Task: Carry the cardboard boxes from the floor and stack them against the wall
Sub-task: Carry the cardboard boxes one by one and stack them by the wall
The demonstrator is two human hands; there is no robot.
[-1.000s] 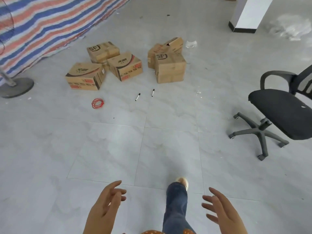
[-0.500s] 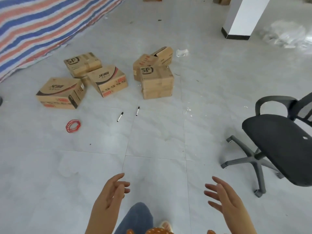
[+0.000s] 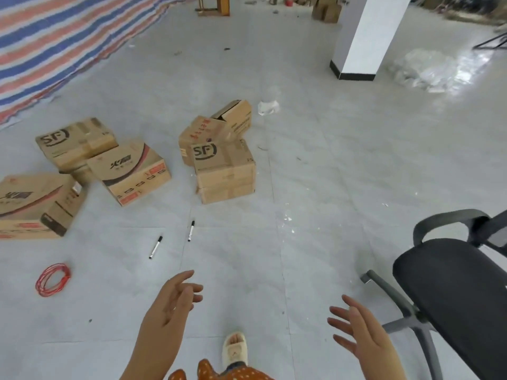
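Several brown cardboard boxes lie on the grey tiled floor ahead. A tall box marked SF [image 3: 225, 171] stands nearest the middle, with two more boxes [image 3: 216, 127] leaning behind it. To the left sit another SF box [image 3: 74, 142], a box with red print [image 3: 131, 172] and a larger box [image 3: 35, 204] at the frame's edge. My left hand [image 3: 171, 305] and my right hand [image 3: 356, 330] are held out low in front of me, fingers spread and relaxed, holding nothing and well short of the boxes.
A black office chair [image 3: 452, 283] stands close on my right. Two marker pens [image 3: 190, 231] and a red wire coil [image 3: 52, 279] lie on the floor before the boxes. A white pillar [image 3: 365, 37] rises at the back; a striped tarp [image 3: 55, 37] hangs at the left.
I have walked forward, so the boxes, pens and chair have come closer and lower in view. Both hands stay out in front, empty.
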